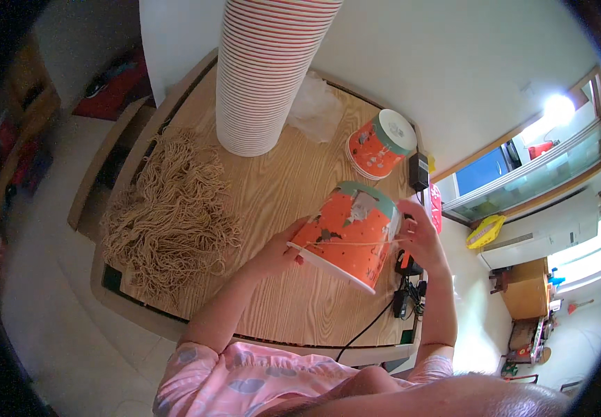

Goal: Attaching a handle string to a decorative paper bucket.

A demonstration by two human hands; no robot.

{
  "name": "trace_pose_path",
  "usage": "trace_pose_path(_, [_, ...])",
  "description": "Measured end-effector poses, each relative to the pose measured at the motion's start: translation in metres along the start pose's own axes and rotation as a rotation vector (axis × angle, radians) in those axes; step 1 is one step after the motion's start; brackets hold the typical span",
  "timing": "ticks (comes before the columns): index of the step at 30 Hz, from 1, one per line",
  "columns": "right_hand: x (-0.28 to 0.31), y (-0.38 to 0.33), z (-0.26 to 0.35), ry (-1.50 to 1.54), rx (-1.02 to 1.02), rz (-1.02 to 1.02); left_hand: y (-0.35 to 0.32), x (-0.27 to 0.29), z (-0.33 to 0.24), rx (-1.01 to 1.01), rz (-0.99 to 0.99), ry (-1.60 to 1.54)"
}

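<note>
Tabletop: a wooden tabletop (272,187) carries everything, running from the near edge up to the white wall.
Cup stack: a very tall stack of paper buckets (262,76) stands upright at the far side, red-and-white rims showing, seemingly not yet worked on.
String pile: a loose heap of tan string pieces (168,215) lies on the left part, well apart from the hands.
Held bucket: an orange paper bucket (349,233) with a teal band is tipped on its side above the tabletop, between both hands; a thin tan string (356,243) runs across its side.
Finished-looking bucket: a short nest of similar orange buckets (380,142) lies tilted near the far right corner (likely set aside as done).
Plastic wrap: crumpled clear plastic (318,108) sits behind the stack.
Left hand: the left hand (279,250) grips the bucket's rim, fingers curled on it.
Right hand: the right hand (422,236) steadies the bucket's base end, fingers appearing to pinch the string.
Progress: judging by the huge stack, early; most remains.
</note>
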State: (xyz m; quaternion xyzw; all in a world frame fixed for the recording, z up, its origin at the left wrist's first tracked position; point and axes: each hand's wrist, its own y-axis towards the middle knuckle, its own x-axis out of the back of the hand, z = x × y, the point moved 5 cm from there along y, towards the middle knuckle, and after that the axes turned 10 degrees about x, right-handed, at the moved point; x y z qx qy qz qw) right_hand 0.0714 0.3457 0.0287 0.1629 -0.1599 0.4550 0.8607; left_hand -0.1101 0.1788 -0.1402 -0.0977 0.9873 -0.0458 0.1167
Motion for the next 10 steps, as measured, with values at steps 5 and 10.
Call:
trace_pose_path(5, [-0.004, 0.002, 0.017, 0.041, -0.027, 0.237, -0.001, -0.004, -0.028, -0.237, -0.077, 0.278])
trace_pose_path(10, [0.017, 0.009, -0.021, 0.003, -0.095, 0.223, 0.005, -0.003, -0.034, -0.104, -0.07, 0.303])
